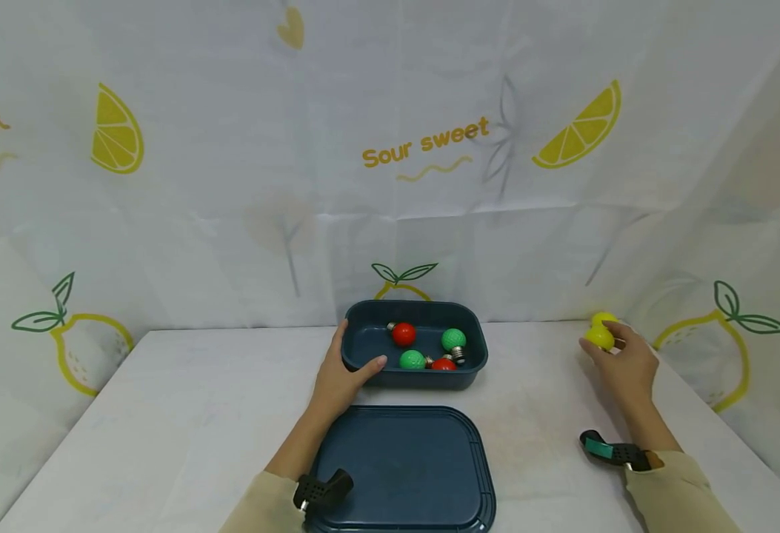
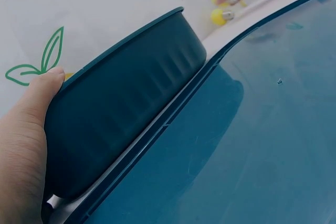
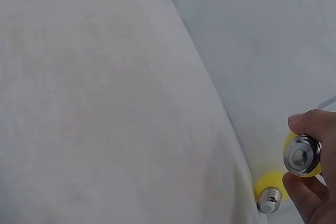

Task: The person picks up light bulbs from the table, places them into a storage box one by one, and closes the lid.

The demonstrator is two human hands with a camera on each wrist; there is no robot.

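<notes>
My left hand (image 1: 338, 374) grips the left end of a dark blue-green plastic box (image 1: 423, 380), its thumb at the front rim. Inside lie two red bulbs, one red bulb (image 1: 404, 334) further back, and two green bulbs, one green bulb (image 1: 453, 340) at the right. At the table's far right, my right hand (image 1: 632, 366) pinches a yellow light bulb (image 1: 599, 338) between thumb and fingers. In the right wrist view, the held bulb's silver base (image 3: 301, 156) faces the camera. A second yellow bulb (image 3: 270, 190) rests just beyond it, apart from my fingers.
A dark blue-green lid (image 1: 403, 466) lies flat on the white table (image 1: 216, 414) in front of the box, partly under my left forearm. White cloth (image 1: 230, 148) printed with lemons hangs behind the table and along both sides.
</notes>
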